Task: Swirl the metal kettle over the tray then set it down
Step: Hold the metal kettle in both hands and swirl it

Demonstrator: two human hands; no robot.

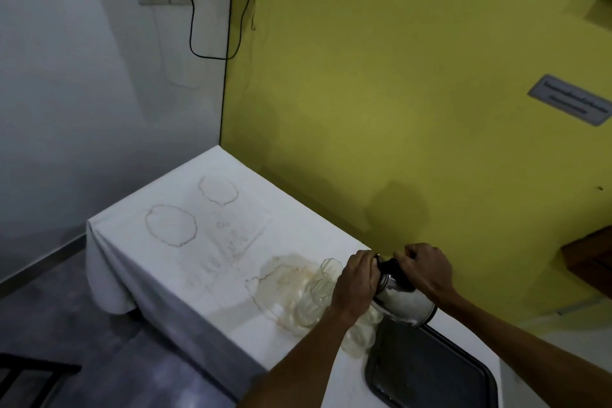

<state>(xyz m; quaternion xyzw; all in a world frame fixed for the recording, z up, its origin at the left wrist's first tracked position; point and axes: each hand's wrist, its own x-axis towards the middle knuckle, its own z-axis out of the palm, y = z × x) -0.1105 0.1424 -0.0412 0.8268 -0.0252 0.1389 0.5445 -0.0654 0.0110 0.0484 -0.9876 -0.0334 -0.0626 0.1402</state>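
Note:
A shiny metal kettle [405, 303] with a black top is held tilted in the air, above the far end of a dark tray [427, 371] that lies on the white tablecloth. My left hand [356, 285] grips the kettle's left side near its top. My right hand [422, 267] is closed around the black handle at the top. Both forearms reach in from the lower right. The kettle's spout is hidden behind my hands.
Several clear drinking glasses [323, 295] stand just left of the tray, under my left wrist. The white-clothed table [185, 258] carries brown ring stains and abuts a yellow wall [397, 93]. A dark floor lies to the left, and black cables hang in the corner.

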